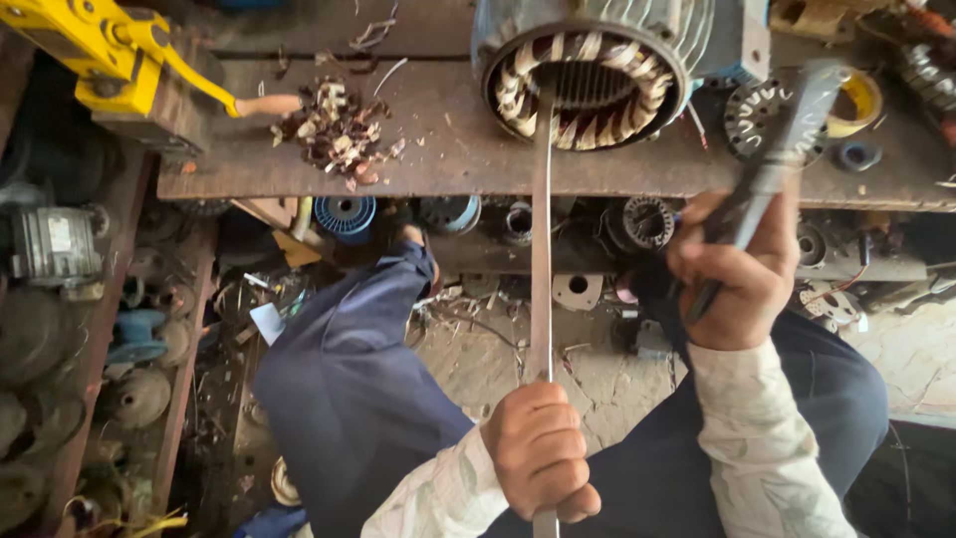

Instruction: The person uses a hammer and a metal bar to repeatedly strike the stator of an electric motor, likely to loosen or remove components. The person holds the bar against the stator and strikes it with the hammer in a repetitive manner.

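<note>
My left hand is closed around the lower end of a long flat metal bar. The bar's far tip rests against the windings of a motor stator lying on a wooden workbench. The stator shows copper coils wrapped in pale tape inside a round grey housing. My right hand grips the handle of a hammer-like metal tool, raised and tilted to the right of the bar, its head blurred. My legs in dark blue trousers fill the lower middle.
A yellow hand tool with a wooden handle sits at the bench's left end beside a heap of insulation scraps. A yellow tape roll lies at right. Motor parts, a blue spool and old motors crowd the floor and left shelves.
</note>
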